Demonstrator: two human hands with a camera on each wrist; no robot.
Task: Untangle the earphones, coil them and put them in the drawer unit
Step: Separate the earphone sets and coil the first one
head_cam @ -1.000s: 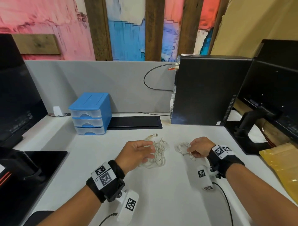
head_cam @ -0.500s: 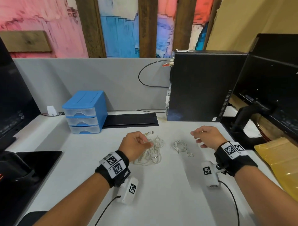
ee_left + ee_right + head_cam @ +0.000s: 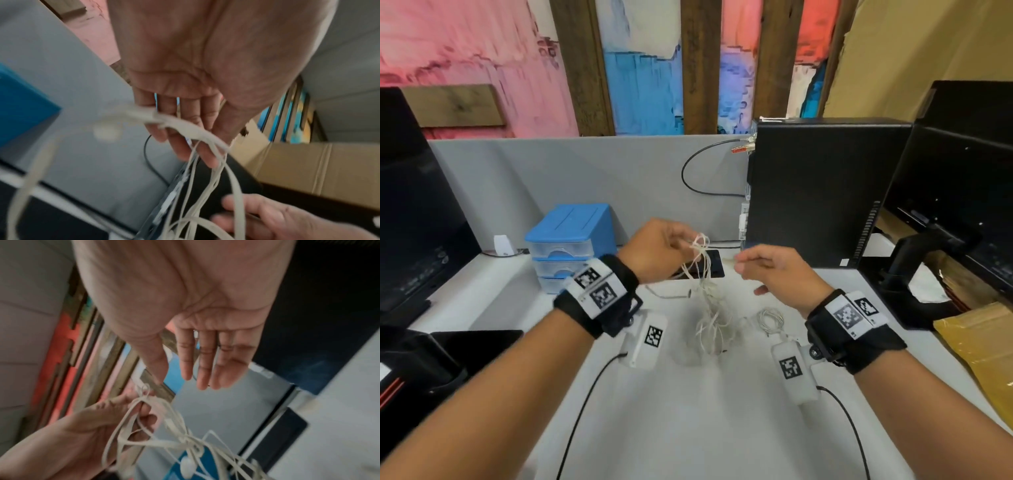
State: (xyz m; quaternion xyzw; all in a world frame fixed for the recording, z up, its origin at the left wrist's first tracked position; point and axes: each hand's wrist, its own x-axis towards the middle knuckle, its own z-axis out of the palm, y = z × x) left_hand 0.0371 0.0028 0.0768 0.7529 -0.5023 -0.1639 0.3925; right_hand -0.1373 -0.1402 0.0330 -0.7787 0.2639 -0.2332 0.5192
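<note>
My left hand point(image 3: 686, 245) is raised over the white desk point(image 3: 705, 411) and pinches the top of the tangled white earphones point(image 3: 709, 315). Their loops hang down, with the lowest part at the desk. In the left wrist view the cords point(image 3: 205, 186) run out from under my thumb and fingers point(image 3: 197, 146). My right hand point(image 3: 739, 265) hovers just right of the tangle, fingers straight, holding nothing. The right wrist view shows its thumb tip close to the cords point(image 3: 185, 439). A second, small coiled earphone point(image 3: 770, 318) lies on the desk. The blue drawer unit point(image 3: 571, 236) stands back left, drawers shut.
A black computer tower point(image 3: 818, 192) stands behind my right hand, with a grey partition point(image 3: 585, 171) behind the desk. Monitors flank the desk at the left point(image 3: 410, 219) and right point(image 3: 962, 188). A black pad point(image 3: 714, 263) lies behind the tangle, a yellow envelope point(image 3: 983, 346) at the right.
My left hand has lifted the tangled earphones up off the desk. My right hand let go of the small coil, rose and moved in beside the tangle.
</note>
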